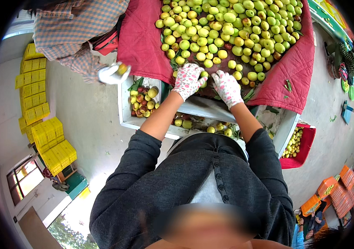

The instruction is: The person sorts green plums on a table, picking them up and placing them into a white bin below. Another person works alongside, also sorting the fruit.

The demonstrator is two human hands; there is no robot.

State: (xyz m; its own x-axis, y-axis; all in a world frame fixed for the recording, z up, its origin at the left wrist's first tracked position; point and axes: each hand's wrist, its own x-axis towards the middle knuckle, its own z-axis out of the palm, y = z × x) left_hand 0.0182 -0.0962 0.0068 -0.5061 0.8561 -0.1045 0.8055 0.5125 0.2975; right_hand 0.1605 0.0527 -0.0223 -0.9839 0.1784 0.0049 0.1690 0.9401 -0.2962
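A large heap of green jujubes [214, 34], some with brown patches, covers the sorting table before me. My left hand [187, 81], in a white glove with pink dots, reaches over the near edge of the heap. A green jujube [204, 74] sits between its thumb and fingers; whether it is gripped cannot be made out. To the right, my right hand [227, 88] wears a matching glove and has its fingers spread on the dark table surface [206, 92], with no fruit visible in it.
Red quilted cloth [142, 40] drapes the table sides. A metal trough [128, 116] along the front holds browner jujubes [143, 102]. At left, a co-worker's gloved hand [113, 74] holds a fruit. A red crate [308, 147] of fruit stands right; yellow crates [48, 133] are stacked left.
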